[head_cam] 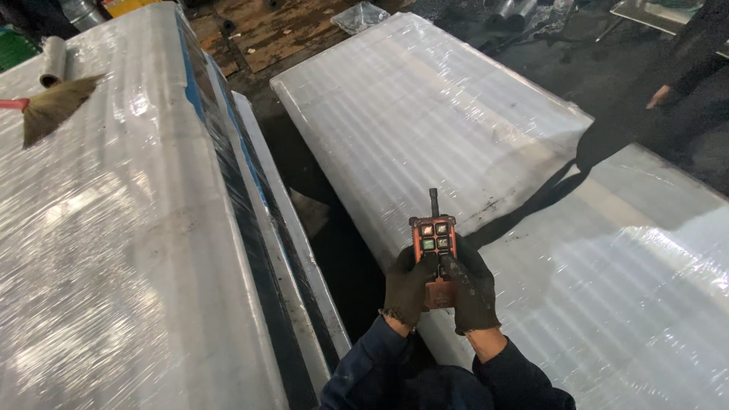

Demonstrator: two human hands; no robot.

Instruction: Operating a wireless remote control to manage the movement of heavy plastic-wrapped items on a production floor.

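Holding an orange remote control [433, 250] between them, both gloved hands meet low in the view, over the near long edge of the right-hand wrapped panel stack [486, 152]. The left hand [408, 287] wraps the control's left side, fingers curled shut around the body. The right hand [472, 292] grips its right side, the thumb laid up across the lower buttons. The control stands upright in the grasp, its short black stub pointing away from the person, and its square buttons face the camera.

Left of the remote control, a dark narrow gap [334, 250] runs between the right-hand stack and a taller wrapped stack [114, 228]; the gap widens toward the far end, where bare stained floor [266, 30] shows. The taller stack's side drops steeply into the gap, with blue edge strips along it. The right-hand stack's top lies broad and flat beyond the control, its far corner well away.

Far to the left of the control, a straw broom head [53, 106] and a roll of film [53, 61] lie on the taller stack. Up and right of the control, another person's hand [659, 96] hangs past the right-hand stack's far edge, its shadow falling across the wrap.
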